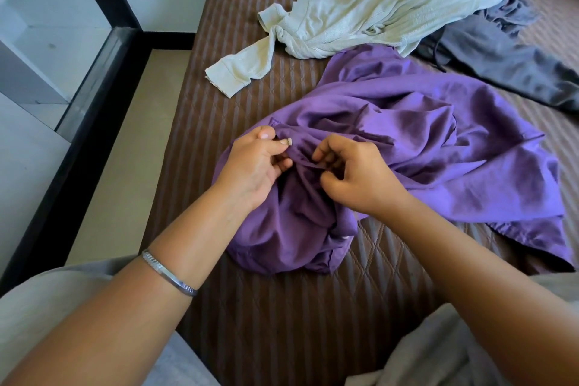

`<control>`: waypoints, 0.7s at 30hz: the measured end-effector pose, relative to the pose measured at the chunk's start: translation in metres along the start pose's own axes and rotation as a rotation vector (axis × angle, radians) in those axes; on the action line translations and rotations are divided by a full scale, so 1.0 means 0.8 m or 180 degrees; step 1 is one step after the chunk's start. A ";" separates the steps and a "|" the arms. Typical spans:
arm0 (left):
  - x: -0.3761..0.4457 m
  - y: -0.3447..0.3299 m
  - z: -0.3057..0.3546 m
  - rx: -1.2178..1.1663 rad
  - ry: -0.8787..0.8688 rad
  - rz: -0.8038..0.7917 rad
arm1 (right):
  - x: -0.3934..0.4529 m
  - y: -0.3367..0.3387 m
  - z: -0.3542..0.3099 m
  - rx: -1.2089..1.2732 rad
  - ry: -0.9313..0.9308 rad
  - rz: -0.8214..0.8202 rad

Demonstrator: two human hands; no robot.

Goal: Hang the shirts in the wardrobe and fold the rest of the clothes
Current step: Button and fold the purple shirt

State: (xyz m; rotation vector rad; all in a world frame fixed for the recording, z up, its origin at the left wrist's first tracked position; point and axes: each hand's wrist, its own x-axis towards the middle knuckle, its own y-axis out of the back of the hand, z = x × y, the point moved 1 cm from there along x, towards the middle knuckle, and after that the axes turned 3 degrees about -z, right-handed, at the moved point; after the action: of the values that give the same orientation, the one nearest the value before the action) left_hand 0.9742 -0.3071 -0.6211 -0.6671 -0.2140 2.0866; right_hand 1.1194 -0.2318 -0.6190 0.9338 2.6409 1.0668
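A crumpled purple shirt (423, 141) lies in the middle of the brown striped bed (282, 307). My left hand (253, 166) pinches a fold of its fabric at the near left edge. My right hand (354, 175) grips the same bunched fabric just to the right, fingers curled into the cloth. Behind it a pale green long-sleeved top (369, 9) is spread out. A grey garment (501, 56) lies at the far right, partly under the green top.
A strip of beige floor (125, 166) runs along the bed's left side, bounded by a black frame and white panels (47, 41). A dark headboard stands at the back. Light grey cloth (438, 354) sits at the bottom edge by my arms.
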 end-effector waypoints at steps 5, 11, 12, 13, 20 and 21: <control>0.005 0.008 0.007 -0.0534 0.0147 0.0105 | 0.005 0.005 0.006 0.0037 -0.0161 -0.0017; 0.016 0.022 0.010 -0.1056 0.0287 0.0645 | 0.012 0.020 0.012 0.0672 -0.0486 0.0088; 0.019 0.025 0.010 -0.1083 0.0289 0.0779 | 0.011 0.021 0.012 0.0498 -0.0396 0.0168; 0.022 0.030 0.010 -0.1095 0.0286 0.0894 | 0.011 0.021 0.011 0.0344 -0.0307 0.0225; 0.026 0.038 0.008 -0.0203 0.0099 0.1013 | 0.008 0.013 0.003 -0.0366 0.0343 0.0347; 0.023 0.036 0.007 0.0175 0.0019 0.0987 | 0.008 0.012 0.005 -0.0385 0.0320 0.0324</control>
State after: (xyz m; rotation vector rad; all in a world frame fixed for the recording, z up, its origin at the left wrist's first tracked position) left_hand 0.9421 -0.3080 -0.6343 -0.7087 -0.0510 2.3762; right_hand 1.1208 -0.2202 -0.6147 1.0240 2.5965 1.3140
